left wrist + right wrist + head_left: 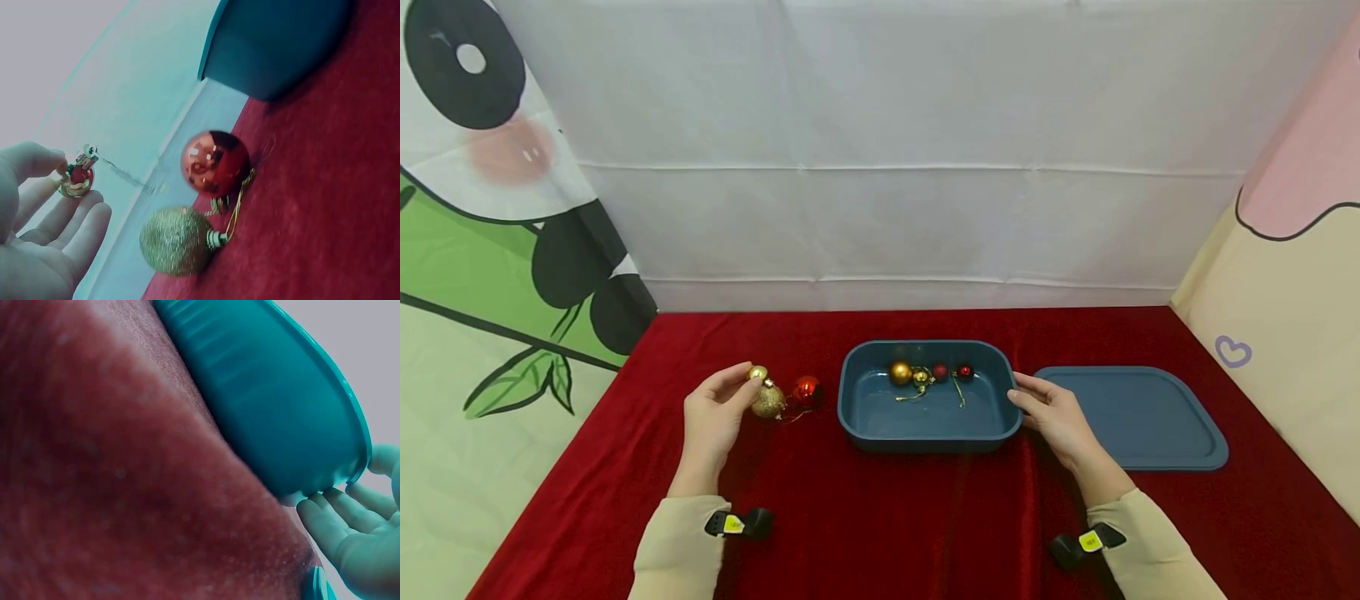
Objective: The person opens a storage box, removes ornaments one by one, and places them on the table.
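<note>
The head view looks from above the near edge, forward and down over the red cloth (880, 517) to the far wall (880, 225), far enough back to take in both forearms. The left wrist view sits low and close, rolled steeply, facing far past the left hand (709, 421) to the red ball (214, 164) and glitter ball (177, 242); the head view shares all three. The right wrist view, also tilted, skims the cloth toward the right hand (1060, 414) and blue box (928, 438). All three views share the box.
</note>
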